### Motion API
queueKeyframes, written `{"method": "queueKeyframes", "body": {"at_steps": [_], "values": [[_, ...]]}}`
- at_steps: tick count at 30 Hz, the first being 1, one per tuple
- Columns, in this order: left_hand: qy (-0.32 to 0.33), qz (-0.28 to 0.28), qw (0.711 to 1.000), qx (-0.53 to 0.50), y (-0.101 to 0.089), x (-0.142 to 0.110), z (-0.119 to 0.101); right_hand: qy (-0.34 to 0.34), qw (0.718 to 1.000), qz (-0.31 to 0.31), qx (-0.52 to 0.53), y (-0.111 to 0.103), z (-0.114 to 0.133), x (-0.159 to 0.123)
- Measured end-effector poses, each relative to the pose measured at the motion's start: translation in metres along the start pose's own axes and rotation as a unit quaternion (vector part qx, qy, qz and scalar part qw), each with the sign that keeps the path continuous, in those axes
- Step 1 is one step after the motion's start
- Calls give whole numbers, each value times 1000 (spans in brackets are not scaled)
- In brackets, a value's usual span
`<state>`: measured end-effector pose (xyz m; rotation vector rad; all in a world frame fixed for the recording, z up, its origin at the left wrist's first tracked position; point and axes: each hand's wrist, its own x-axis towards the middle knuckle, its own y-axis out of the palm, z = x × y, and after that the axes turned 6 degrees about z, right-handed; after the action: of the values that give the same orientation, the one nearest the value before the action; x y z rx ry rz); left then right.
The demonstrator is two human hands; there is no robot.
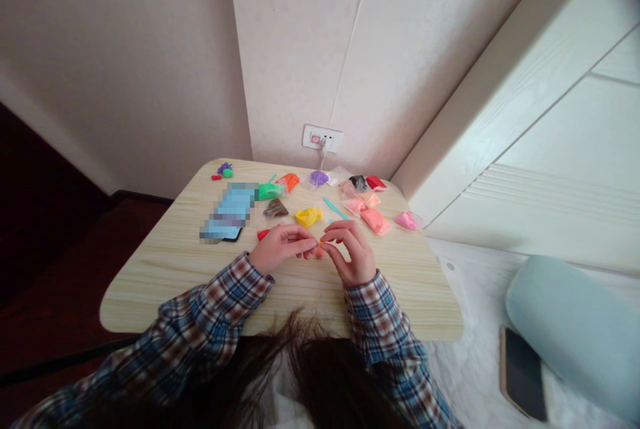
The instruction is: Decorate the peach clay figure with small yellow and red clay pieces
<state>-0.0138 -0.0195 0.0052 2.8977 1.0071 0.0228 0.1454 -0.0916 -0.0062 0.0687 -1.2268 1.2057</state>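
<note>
My left hand (pixel 283 246) and my right hand (pixel 354 252) meet above the middle of the table, fingertips pinched together. Between them is a tiny yellow piece of modelling clay (pixel 321 243), mostly covered by the fingers. Just under the fingertips shows a small orange-pink lump of clay (pixel 319 252); whether it is held or lies on the table I cannot tell. A red packet (pixel 263 234) is partly hidden behind my left hand. Beyond the hands lie a yellow clay packet (pixel 309 216), a brown one (pixel 275 208) and a turquoise modelling tool (pixel 335 208).
On the wood-grain table (pixel 165 282) are a blurred-out phone (pixel 231 212), a green packet (pixel 270 191), a purple packet (pixel 319 178), a coral packet (pixel 376 221) and several others. Shaped clay pieces (pixel 227 172) sit far left. Behind is a wall socket (pixel 323 138) with a plugged cable.
</note>
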Motion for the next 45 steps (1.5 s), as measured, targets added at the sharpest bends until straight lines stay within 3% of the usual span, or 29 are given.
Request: {"method": "queueKeyframes", "body": {"at_steps": [40,43,45], "values": [[-29,2,1000,12,-2,1,1,7,998,45,31,4,0,0],[-31,-5,999,9,-1,0,0,24,999,28,20,3,-2,-2],[-31,-12,999,2,0,0,0,59,998,-37,6,-1,-6,-5]]}}
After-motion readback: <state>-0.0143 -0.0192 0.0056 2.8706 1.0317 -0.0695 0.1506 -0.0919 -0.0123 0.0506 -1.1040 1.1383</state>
